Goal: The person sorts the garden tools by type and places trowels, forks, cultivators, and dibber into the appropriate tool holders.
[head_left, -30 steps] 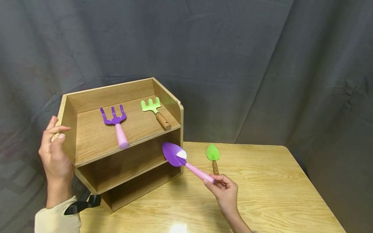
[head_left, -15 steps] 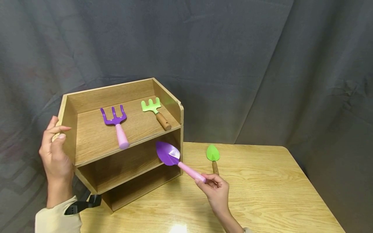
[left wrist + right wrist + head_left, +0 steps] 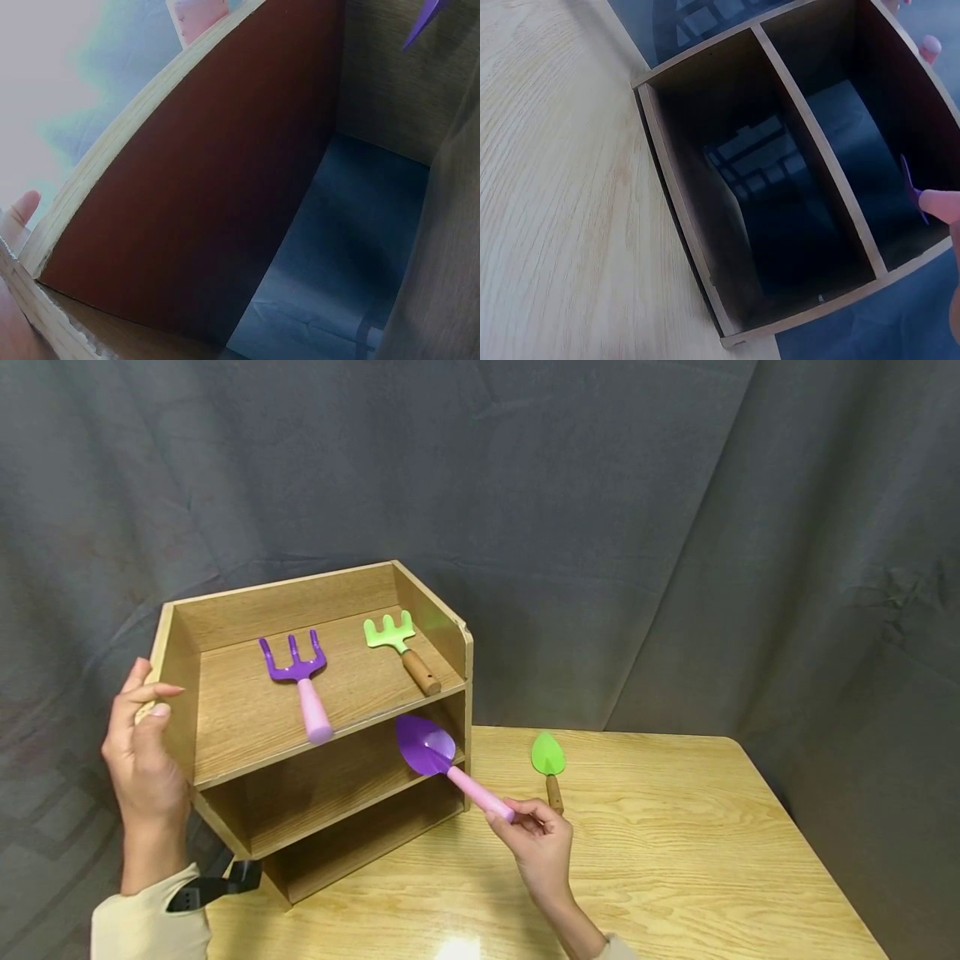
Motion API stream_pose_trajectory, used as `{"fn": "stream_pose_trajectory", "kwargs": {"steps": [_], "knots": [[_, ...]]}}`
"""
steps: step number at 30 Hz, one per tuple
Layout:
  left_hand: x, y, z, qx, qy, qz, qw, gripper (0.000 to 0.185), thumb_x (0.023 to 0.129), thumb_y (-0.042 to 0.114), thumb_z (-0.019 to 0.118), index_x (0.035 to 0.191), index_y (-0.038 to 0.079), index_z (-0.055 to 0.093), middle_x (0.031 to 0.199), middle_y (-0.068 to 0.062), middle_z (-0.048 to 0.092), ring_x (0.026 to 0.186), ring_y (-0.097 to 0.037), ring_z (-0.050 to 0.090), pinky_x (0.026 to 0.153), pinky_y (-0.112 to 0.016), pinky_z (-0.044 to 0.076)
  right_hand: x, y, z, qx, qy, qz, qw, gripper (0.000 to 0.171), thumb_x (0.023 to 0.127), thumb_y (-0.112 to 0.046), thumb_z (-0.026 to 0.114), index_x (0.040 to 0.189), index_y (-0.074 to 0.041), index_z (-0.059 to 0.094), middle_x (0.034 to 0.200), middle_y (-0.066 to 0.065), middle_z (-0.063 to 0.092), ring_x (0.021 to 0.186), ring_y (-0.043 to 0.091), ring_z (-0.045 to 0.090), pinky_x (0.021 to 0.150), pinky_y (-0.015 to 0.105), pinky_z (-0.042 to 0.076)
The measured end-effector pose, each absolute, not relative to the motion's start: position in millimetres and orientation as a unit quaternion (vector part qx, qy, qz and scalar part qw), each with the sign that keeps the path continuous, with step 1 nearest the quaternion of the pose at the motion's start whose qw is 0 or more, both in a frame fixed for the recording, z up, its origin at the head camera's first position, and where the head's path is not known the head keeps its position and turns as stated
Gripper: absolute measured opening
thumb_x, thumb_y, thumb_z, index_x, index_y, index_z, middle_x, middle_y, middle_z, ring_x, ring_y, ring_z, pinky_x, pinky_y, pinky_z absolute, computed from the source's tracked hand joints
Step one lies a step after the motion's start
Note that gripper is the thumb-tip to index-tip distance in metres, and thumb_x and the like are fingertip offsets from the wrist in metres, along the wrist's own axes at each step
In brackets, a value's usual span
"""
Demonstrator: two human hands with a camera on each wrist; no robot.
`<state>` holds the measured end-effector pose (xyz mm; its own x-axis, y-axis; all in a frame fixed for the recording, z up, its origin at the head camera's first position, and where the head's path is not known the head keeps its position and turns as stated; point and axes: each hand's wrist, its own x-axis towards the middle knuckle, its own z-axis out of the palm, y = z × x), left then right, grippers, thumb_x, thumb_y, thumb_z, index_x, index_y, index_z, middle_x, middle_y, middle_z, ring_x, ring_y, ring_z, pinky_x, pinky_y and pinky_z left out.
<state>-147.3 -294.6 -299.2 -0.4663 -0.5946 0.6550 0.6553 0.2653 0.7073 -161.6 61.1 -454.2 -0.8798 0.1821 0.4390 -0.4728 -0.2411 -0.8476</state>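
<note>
**Purple trowel held at the mouth of the wooden shelf unit**

Grip: the right hand [image 3: 536, 843] pinches the end of the pink handle of the purple trowel [image 3: 426, 747] between thumb and fingertips. The trowel is off the table, its blade raised and tilted toward the shelf unit [image 3: 225, 727], in front of the middle compartment at its right end — whether the blade is inside the opening or just before it cannot be told from the head view. In the right wrist view only a thin purple sliver and a bit of pink handle show at the right edge, beside the unit's two dark lower compartments.

Left hand [image 3: 142, 752]: laid against the outer left wall of the shelf unit, fingers nearly straight along the top front edge of that wall, thumb just beside them. It clasps nothing. In the left wrist view a fingertip shows at the edge of the wall.

Top shelf, two items:
- purple fork [image 3: 298, 681] with pink handle, tines pointing to the back, handle end reaching the front lip.
- green rake [image 3: 397, 647] with wooden handle, to the right of the fork and apart from it, lying slantwise.

Table [image 3: 675, 860]: light wood grain, bearing the shelf unit at its left. A green trowel [image 3: 549, 760] with wooden handle lies flat on it, just right of the unit — its handle end close behind the right hand's fingers.

Backdrop: dark grey cloth [image 3: 600, 527].
</note>
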Motion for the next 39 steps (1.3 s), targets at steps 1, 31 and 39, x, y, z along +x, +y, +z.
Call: {"fn": "stream_pose_trajectory", "kwargs": {"steps": [1,31,39], "knots": [[-147,-294,-299,-0.025,-0.605,-0.606,0.516,0.029,0.089,0.003,0.042,0.098,-0.01,0.066,0.142,-0.017,0.046,0.133,-0.026,0.037,0.107,-0.027,0.016,-162,60,-454,0.123,-0.579,0.778,0.21,0.021,0.066,0.019,0.077,0.082,0.013,0.064,0.083,0.017,0.07,0.063,0.011,0.061,0.056,0.021,0.051],[-147,-295,-301,-0.022,-0.602,-0.608,0.516,0.029,0.088,0.002,0.041,0.098,-0.01,0.066,0.142,-0.017,0.046,0.133,-0.026,0.037,0.107,-0.028,0.017,-177,18,-457,0.142,-0.557,0.781,0.242,0.019,0.069,0.012,0.08,0.081,0.012,0.064,0.087,0.026,0.068,0.072,0.019,0.067,0.064,0.027,0.054],[-147,-294,-300,-0.017,-0.614,-0.592,0.521,0.03,0.088,0.003,0.041,0.099,-0.012,0.065,0.142,-0.016,0.047,0.132,-0.026,0.038,0.107,-0.028,0.018,-182,10,-455,0.124,-0.559,0.78,0.253,0.02,0.069,0.011,0.08,0.081,0.011,0.065,0.086,0.025,0.067,0.072,0.016,0.066,0.064,0.025,0.054]]}}
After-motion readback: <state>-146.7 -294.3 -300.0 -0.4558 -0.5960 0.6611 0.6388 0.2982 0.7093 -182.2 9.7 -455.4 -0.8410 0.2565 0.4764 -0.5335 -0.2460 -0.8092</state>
